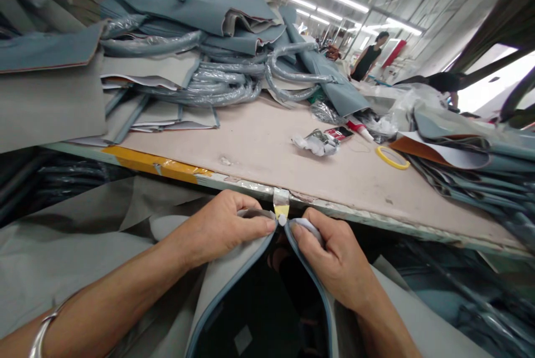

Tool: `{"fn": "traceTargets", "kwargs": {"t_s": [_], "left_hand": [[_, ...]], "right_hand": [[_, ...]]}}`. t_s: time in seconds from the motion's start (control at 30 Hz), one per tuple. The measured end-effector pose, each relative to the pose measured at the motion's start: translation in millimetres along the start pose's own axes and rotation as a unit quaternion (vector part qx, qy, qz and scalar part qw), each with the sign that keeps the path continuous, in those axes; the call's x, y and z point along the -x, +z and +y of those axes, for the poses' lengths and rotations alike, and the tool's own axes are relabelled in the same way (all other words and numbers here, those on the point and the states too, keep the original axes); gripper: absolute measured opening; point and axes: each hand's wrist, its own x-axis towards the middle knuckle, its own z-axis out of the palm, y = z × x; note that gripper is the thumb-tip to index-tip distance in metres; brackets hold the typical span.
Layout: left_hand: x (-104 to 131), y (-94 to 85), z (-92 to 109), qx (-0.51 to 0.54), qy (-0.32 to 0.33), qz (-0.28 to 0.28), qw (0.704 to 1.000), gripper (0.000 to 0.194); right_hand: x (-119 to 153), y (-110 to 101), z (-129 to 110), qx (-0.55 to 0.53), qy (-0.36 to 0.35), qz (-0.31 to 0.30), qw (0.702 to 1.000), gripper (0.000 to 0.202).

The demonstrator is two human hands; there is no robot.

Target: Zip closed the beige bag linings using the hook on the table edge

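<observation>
My left hand (228, 224) pinches one edge of a grey fabric piece (223, 269) with a blue-grey strip along it. My right hand (334, 249) grips the opposite blue-grey edge (311, 269), thumb on top and a pale fold under the fingers. Both edges come together at a small fixture (281, 204) on the table's front edge, which has yellow tape and a whitish round tip. Below the hands the two edges spread apart around a dark gap. Whether the strips carry zipper teeth is too small to tell.
Blue-grey panels and plastic-wrapped handles (225, 76) are piled on the table (251, 140) at the back left. A yellow tape roll (392, 158), a red-and-white tube (360, 130) and crumpled wrapping (317, 143) lie toward the right, beside stacked panels (480, 163). A person (368, 59) stands far back.
</observation>
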Motion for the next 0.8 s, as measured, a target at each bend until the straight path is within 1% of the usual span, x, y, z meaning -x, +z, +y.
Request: {"fn": "traceTargets", "kwargs": {"t_s": [0.47, 0.63, 0.8], "left_hand": [[-1.5, 1.5, 1.1, 0.024, 0.005, 0.001, 1.0, 0.035], [-4.6, -2.3, 0.3, 0.015, -0.012, -0.023, 1.0, 0.039], [-6.5, -4.6, -0.9, 0.03, 0.004, -0.033, 0.999, 0.035]], "right_hand": [[-2.6, 1.3, 0.1, 0.001, 0.001, 0.005, 1.0, 0.034], [-1.8, 1.3, 0.7, 0.003, -0.004, 0.006, 1.0, 0.034], [-1.5, 1.6, -1.2, 0.001, -0.003, 0.011, 1.0, 0.034]]}}
